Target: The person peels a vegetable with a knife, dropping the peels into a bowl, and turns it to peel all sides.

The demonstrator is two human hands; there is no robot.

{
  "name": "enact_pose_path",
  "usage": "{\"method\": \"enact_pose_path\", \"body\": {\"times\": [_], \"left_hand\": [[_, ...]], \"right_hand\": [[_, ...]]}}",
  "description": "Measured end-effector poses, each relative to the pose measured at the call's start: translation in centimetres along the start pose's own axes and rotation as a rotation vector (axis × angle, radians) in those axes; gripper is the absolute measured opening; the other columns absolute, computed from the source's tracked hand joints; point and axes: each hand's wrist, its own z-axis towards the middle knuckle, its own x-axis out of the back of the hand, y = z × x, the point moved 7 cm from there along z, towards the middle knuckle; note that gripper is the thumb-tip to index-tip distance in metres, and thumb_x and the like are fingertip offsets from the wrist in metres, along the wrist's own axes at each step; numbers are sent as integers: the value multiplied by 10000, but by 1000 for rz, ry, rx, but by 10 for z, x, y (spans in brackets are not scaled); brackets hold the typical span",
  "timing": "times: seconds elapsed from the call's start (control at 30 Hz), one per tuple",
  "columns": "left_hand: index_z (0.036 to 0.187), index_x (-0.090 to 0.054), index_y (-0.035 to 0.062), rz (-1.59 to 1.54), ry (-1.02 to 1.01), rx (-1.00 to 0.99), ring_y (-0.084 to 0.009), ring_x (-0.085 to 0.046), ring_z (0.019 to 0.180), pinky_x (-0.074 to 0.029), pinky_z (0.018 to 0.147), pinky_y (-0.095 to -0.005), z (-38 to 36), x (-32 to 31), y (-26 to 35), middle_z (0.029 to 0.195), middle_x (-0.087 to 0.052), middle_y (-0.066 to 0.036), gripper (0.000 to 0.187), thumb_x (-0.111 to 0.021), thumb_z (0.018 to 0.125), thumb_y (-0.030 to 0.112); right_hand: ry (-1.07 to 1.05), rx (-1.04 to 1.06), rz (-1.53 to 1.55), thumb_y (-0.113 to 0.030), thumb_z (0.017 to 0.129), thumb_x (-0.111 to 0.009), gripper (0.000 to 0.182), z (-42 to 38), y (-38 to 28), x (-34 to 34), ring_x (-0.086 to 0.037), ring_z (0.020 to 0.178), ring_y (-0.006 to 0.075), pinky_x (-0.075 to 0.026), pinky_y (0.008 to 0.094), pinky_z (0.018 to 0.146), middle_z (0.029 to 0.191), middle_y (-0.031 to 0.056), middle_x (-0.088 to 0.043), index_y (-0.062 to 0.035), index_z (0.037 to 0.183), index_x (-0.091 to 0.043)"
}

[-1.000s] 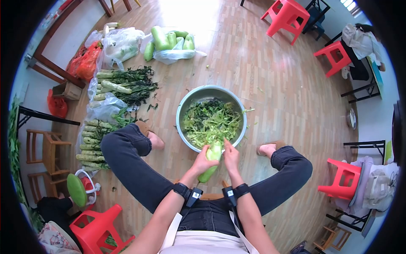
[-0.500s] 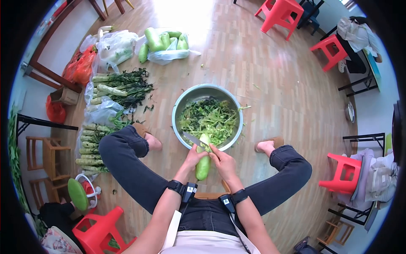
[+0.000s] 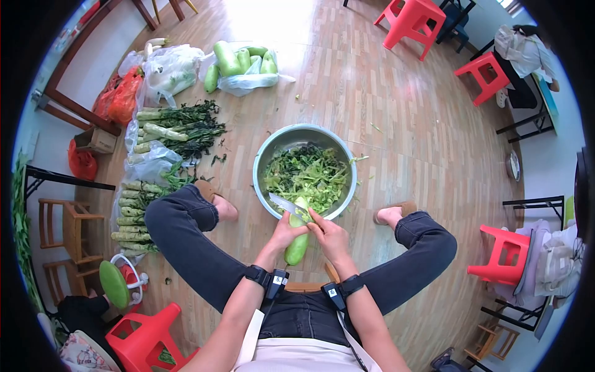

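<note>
A pale green gourd (image 3: 297, 249) is held lengthwise between my legs, its far end over the near rim of a metal basin (image 3: 259, 162). My left hand (image 3: 287, 231) is closed around the gourd from the left. In my right hand (image 3: 330, 237) is a knife (image 3: 286, 205), its blade lying across the gourd's upper part and pointing to the upper left. Both hands are close together. Green peelings and chopped leaves (image 3: 307, 177) lie inside the basin.
Leafy stems (image 3: 164, 131) and more stalks (image 3: 133, 220) lie on the left, with bagged gourds (image 3: 229, 61) beyond. Red stools (image 3: 501, 254) stand around the edges. A person (image 3: 527, 56) sits at the upper right.
The gourd and both hands have shifted very slightly, and the knife blade shows a little more of its flat side. Otherwise the scene looks the same.
</note>
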Motion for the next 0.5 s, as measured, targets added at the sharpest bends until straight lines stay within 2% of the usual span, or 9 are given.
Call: {"method": "enact_pose_path", "body": {"times": [0.1,0.17,0.23,0.27,0.33,0.37,0.43,0.47,0.5], "left_hand": [[1186,-401,30,2,13,-11,-172,-562,922,-477,778,-304,2,2,-1,1035,-566,-87,608,-707,661,61],[1223,-373,23,-9,-2,-1,-178,-545,947,-472,787,-305,2,2,-1,1066,-544,-97,677,-723,646,78],[1246,-353,21,56,-15,-66,-182,-533,964,-469,792,-305,-2,-1,5,1087,-527,-104,726,-734,632,84],[1269,-333,20,122,-27,-130,-186,-521,980,-466,798,-305,-6,-3,9,1107,-511,-111,774,-745,618,91],[1287,-309,18,141,-77,-169,-190,-511,993,-462,806,-304,-14,-17,18,1123,-496,-122,821,-755,602,96],[1305,-286,16,158,-129,-207,-194,-500,1007,-459,815,-303,-18,-23,22,1139,-482,-134,869,-765,586,100],[1281,-291,21,152,-61,-180,-194,-521,968,-468,793,-306,-8,-14,13,1102,-496,-129,823,-750,601,89],[1263,-292,27,0,-29,-80,-191,-533,941,-475,774,-308,-2,-6,2,1078,-504,-121,788,-738,616,86],[1245,-293,32,-148,0,22,-189,-546,914,-481,755,-311,1,-1,-3,1053,-511,-113,753,-726,630,84]], "right_hand": [[20,15,13,-295,813,-596,351,2,0,0,-587,588,214,-457,307,556,733,71,-625,-283,1163,-567],[30,25,17,-283,814,-596,344,4,4,-3,-573,567,217,-453,304,546,717,76,-619,-275,1157,-574],[148,34,31,-257,837,-581,312,7,13,0,-559,544,142,-445,281,537,729,72,-633,-236,1148,-588],[147,35,31,-257,837,-581,312,11,23,3,-559,544,142,-445,281,537,729,72,-633,-236,1148,-588],[135,-398,198,-229,857,-567,292,17,72,5,-514,555,52,-431,254,536,775,68,-662,-197,1146,-592],[129,-395,207,-229,857,-567,292,17,71,-3,-514,555,52,-431,254,536,775,68,-662,-197,1146,-592],[227,-174,323,-222,868,-561,302,18,60,4,-441,563,12,-402,233,525,734,25,-650,-172,1166,-577],[192,-127,361,-300,850,-569,315,16,57,-3,-544,556,82,-435,259,539,690,67,-635,-283,1164,-565],[193,-126,350,-300,850,-569,315,12,52,-1,-544,556,82,-435,259,539,690,67,-635,-283,1164,-565]]}}
